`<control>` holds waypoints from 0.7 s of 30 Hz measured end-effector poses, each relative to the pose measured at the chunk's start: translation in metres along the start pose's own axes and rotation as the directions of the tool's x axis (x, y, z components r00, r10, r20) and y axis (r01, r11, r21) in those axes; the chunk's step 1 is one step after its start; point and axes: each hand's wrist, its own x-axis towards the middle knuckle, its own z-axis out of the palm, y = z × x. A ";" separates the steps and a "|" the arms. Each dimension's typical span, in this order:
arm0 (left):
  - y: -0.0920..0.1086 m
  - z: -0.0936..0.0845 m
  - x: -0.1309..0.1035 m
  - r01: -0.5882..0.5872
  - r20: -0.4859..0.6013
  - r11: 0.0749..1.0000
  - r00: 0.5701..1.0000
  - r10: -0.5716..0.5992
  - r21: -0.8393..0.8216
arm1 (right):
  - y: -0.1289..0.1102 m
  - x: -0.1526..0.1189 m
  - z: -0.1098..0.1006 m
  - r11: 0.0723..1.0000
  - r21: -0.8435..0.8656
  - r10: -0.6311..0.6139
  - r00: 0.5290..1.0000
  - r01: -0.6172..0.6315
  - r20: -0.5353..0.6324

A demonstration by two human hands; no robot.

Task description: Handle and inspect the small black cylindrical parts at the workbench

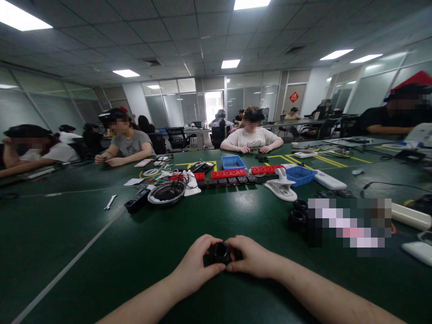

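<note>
Black ring-shaped part [221, 259] is right in front of you, between your two hands, over the near side of the green surface [128, 261]. Your left hand [197, 261] pinches it from one side and your right hand [249, 258] from the other; whether it rests on the surface is hard to tell, as your grip hides its underside. Farther off lie a wrench [110, 202], a metal bowl [162, 200] and a white clip [282, 186].

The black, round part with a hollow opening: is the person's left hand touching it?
Touching. The head view shows the left hand with its thumb tip against the lower edge of the black, round part.
</note>
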 end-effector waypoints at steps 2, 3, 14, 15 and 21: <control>0.000 0.001 0.000 0.013 -0.009 1.000 1.000 -0.013 -0.003 | 0.000 0.002 0.004 0.999 -0.001 0.037 0.999 -0.037 -0.021; 0.000 0.002 0.000 0.020 -0.022 1.000 1.000 -0.020 -0.003 | -0.001 0.002 0.006 0.998 -0.009 0.058 0.998 -0.058 -0.038; 0.002 0.005 0.000 0.050 -0.087 0.998 0.995 -0.047 0.029 | -0.015 0.004 0.018 0.951 -0.270 0.103 0.977 -0.151 -0.184; 0.002 0.004 0.000 0.038 -0.081 0.999 0.996 -0.035 0.030 | -0.015 0.003 0.018 0.955 -0.259 0.098 0.978 -0.145 -0.184; 0.000 -0.002 0.001 -0.056 -0.015 0.998 0.998 0.056 0.002 | -0.007 -0.002 0.006 0.995 -0.095 -0.031 0.996 0.024 -0.082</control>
